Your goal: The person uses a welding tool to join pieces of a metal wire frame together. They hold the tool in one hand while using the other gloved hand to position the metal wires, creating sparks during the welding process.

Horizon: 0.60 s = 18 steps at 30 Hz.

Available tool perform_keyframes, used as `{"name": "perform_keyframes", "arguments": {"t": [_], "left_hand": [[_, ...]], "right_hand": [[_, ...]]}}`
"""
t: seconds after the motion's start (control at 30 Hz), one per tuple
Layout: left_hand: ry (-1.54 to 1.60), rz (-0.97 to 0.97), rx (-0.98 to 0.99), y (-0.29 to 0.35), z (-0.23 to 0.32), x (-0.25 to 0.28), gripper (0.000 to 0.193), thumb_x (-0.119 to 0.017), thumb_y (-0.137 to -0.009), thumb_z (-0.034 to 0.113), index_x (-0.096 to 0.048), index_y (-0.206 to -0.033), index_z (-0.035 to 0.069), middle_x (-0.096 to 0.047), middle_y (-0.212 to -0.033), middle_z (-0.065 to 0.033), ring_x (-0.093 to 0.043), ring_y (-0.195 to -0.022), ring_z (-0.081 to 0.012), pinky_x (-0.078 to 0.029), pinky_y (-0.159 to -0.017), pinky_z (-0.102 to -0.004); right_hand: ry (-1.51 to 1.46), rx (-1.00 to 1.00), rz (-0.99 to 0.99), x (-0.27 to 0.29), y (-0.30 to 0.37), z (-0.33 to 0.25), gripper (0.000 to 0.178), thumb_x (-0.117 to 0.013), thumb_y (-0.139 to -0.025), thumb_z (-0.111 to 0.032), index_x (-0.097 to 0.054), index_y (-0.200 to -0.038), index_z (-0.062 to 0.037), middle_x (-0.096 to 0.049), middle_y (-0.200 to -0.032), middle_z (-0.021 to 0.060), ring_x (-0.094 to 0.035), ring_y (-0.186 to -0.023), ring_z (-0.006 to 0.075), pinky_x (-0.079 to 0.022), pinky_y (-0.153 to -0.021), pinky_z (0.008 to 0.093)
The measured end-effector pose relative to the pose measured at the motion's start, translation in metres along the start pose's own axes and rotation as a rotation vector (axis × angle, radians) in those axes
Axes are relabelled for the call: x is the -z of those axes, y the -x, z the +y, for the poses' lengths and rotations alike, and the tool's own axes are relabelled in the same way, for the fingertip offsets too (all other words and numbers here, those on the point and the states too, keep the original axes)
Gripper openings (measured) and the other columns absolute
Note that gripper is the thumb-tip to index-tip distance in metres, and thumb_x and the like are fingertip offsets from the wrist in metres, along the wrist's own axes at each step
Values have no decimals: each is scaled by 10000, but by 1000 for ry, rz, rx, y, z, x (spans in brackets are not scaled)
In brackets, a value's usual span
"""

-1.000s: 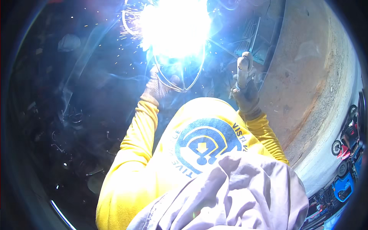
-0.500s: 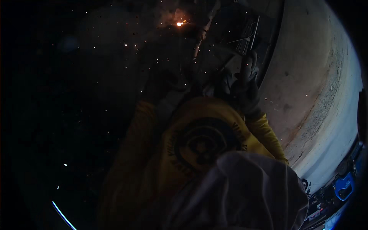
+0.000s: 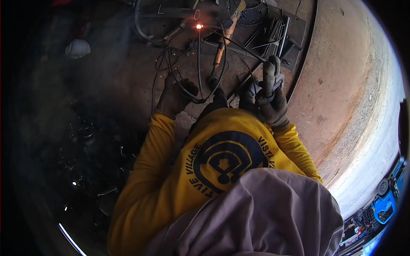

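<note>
My left hand (image 3: 174,96), in a dark glove, is closed beside a loop of black cable (image 3: 221,79); what its fingers hold is hidden. My right hand (image 3: 274,109), in a grey knitted glove, is wrapped around a thick grey metal piece with rounded links (image 3: 270,77). Farther forward, a small spot glows orange-white (image 3: 199,26). A thin dark line runs down from that spot toward the cable loop near my left hand, and another slants toward my right hand. An orange-bodied power tool (image 3: 220,52) lies between the glow and my feet.
Several metal rods (image 3: 274,36) lie on a dark plate (image 3: 294,51) at the far right. A pipe (image 3: 181,14) lies near the glow, and a white rounded object (image 3: 77,49) is at far left. Dark clutter fills the left; blue machinery (image 3: 383,207) stands at lower right.
The picture has gone from very dark to bright. Fewer flying sparks show, and the orange haze around the glowing spot has shrunk. Both hands have stayed nearly in place.
</note>
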<state>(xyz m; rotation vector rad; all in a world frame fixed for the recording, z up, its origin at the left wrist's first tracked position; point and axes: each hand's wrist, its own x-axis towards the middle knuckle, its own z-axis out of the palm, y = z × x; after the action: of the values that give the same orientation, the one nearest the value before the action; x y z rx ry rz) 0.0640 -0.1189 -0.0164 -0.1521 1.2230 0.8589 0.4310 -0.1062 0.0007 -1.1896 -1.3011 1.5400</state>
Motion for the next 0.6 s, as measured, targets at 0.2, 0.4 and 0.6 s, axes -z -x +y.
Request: {"name": "perform_keyframes", "arguments": {"t": [0.2, 0.4, 0.6], "left_hand": [[97, -222, 77, -11, 1, 17, 789, -379, -918, 755, -644, -999, 16, -653, -896, -120, -610, -836, -260, -517, -804, -399], [117, -341, 69, -6, 0, 18, 766, -409, -915, 745, -663, -1002, 27, -677, -911, -133, -632, -833, -259, -530, -811, -390], [86, -203, 67, 10, 3, -2, 699, -511, -907, 702, -642, -1027, 25, -665, -923, -133, -641, -832, -267, -550, -809, -390]], "right_hand": [[-54, -20, -9, 0, 1, 1, 454, -670, -927, -148, -538, -1330, 13, -641, -928, 16, -610, -808, 107, -500, -757, 263], [-113, -35, -1, -3, 1, 5, 459, -676, -928, -144, -533, -1339, 4, -644, -925, 21, -607, -796, 101, -502, -738, 250], [-64, -19, -1, -4, 0, 10, 466, -655, -933, -141, -518, -1352, 9, -643, -919, 30, -605, -773, 108, -509, -720, 256]]}}
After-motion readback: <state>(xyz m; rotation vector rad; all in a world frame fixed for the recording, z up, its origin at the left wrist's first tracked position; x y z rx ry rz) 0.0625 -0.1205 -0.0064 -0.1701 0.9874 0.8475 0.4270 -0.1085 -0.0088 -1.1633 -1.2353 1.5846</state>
